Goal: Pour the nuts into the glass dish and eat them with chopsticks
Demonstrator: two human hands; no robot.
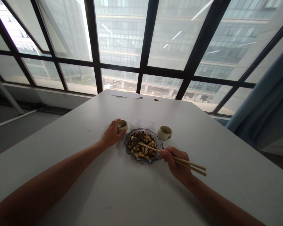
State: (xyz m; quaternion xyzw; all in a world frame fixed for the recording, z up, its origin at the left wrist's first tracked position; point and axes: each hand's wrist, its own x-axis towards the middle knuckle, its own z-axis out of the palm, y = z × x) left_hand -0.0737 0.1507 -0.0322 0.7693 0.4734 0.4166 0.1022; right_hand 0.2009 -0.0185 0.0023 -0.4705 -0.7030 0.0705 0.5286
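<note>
My left hand is wrapped round the near left side of a small ceramic cup, its thumb against the front. In my right hand is a pair of wooden chopsticks, the thick ends pointing to the lower right. Their tips reach into the mixed peanuts and dark seeds heaped in a scalloped glass dish. Whether the tips pinch anything is too small to tell. A second ceramic cup, with a dark mark on its side, stands just beyond my right hand.
Two clear plastic containers sit behind the dish, between the cups. White sheets of paper lie at the far end of the white table, near two round holes. Windows rise beyond it, and a blue curtain hangs at the right.
</note>
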